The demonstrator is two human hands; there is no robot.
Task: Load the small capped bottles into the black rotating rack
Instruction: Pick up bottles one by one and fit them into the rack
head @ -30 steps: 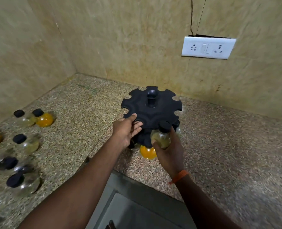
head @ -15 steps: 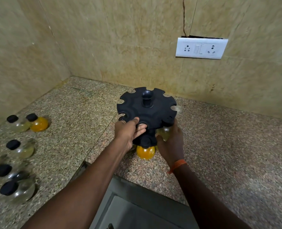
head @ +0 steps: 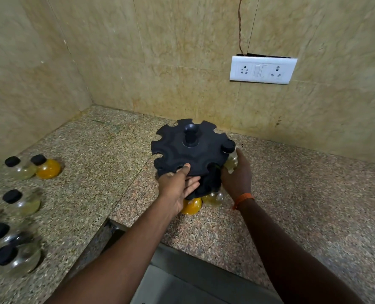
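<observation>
The black rotating rack [head: 182, 148] stands on the granite counter near the back wall, its notched top disc tilted toward me. My left hand [head: 176, 186] grips the disc's front edge, thumb on top. My right hand [head: 237, 176] wraps a pale capped bottle [head: 231, 160] whose black cap sits in a notch on the disc's right side. Below the disc, on the lower tier, an orange bottle [head: 191, 206] and a pale bottle [head: 213, 198] are seated. Several loose capped bottles [head: 20, 200] stand on the counter at the left, one of them orange [head: 48, 167].
Tiled walls meet in a corner behind the rack. A white socket plate [head: 263, 70] hangs on the back wall at the right. The counter [head: 292, 194] has a front edge with a cut-out step near my forearms.
My right hand carried the pale bottle from the rack's front round to the right side and up into a top-disc notch. My left hand stayed on the disc's front edge.
</observation>
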